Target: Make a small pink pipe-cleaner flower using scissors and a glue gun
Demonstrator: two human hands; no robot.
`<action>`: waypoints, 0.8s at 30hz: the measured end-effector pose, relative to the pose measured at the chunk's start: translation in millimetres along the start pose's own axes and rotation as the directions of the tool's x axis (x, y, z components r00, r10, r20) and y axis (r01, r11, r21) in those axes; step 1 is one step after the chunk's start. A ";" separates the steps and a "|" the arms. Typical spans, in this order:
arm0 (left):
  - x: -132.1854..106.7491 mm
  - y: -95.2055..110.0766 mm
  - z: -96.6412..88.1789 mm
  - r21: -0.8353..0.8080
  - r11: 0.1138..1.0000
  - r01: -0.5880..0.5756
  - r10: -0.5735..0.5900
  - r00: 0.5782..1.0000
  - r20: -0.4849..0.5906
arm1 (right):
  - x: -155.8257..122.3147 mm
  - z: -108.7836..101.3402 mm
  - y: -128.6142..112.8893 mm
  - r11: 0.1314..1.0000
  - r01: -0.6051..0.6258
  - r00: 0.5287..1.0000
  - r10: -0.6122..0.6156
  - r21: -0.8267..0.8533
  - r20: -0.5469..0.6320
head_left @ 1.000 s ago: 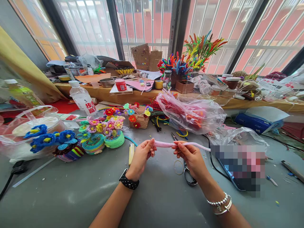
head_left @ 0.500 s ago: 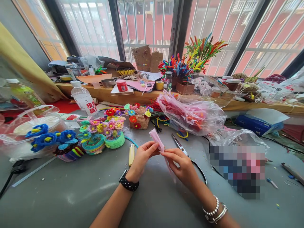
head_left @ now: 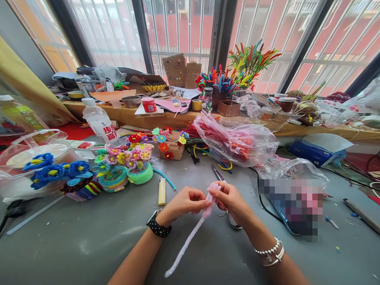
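A pale pink pipe cleaner [head_left: 190,239] is held between both hands above the grey table [head_left: 74,241]. My left hand [head_left: 182,204], with a black watch on the wrist, pinches its upper part. My right hand [head_left: 233,200], with silver bracelets, pinches the bent top end just beside it. The long free end hangs down and toward me, past my left forearm. Scissors [head_left: 224,198] lie on the table under my right hand, partly hidden by it.
Pipe-cleaner flower pieces [head_left: 127,166], a small basket [head_left: 170,148], a lighter [head_left: 162,191], a water bottle [head_left: 99,122], plastic bags of stems [head_left: 240,142] and a blurred-out phone [head_left: 291,206] surround the hands. A cluttered wooden shelf [head_left: 178,116] runs under the windows.
The pink pipe cleaner was stretched level between my hands, then bent; now its long end swings down toward me while both hands pinch the top close together.
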State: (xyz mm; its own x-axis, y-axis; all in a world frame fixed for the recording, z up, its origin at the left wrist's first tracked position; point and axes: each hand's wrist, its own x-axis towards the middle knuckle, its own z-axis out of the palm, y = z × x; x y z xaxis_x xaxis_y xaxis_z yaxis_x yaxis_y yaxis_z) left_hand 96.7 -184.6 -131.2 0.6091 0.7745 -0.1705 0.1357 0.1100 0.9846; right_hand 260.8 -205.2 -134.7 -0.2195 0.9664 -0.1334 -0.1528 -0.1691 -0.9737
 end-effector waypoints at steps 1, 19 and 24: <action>0.3 -0.4 -0.7 -0.029 1.000 0.003 -0.003 1.000 -0.012 | 0.0 0.5 -0.4 0.999 0.010 1.000 -0.009 0.037 -0.023; 2.9 1.6 0.8 -0.241 0.954 -0.178 0.065 0.907 -0.417 | -0.4 8.7 -2.6 0.986 0.169 0.980 -0.167 0.003 -0.109; 5.6 0.2 4.7 -0.422 0.885 -0.198 0.015 0.917 -0.398 | 1.0 16.0 4.7 0.987 0.140 0.981 -0.127 0.081 -0.147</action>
State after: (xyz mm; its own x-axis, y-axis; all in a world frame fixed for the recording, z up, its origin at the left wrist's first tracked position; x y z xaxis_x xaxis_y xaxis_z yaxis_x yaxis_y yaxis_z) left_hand 103.9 -183.2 -132.1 0.2502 0.9600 -0.1260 -0.3307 0.2071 0.9207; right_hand 244.4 -208.1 -136.5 -0.0545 0.9979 -0.0339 -0.2600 -0.0470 -0.9645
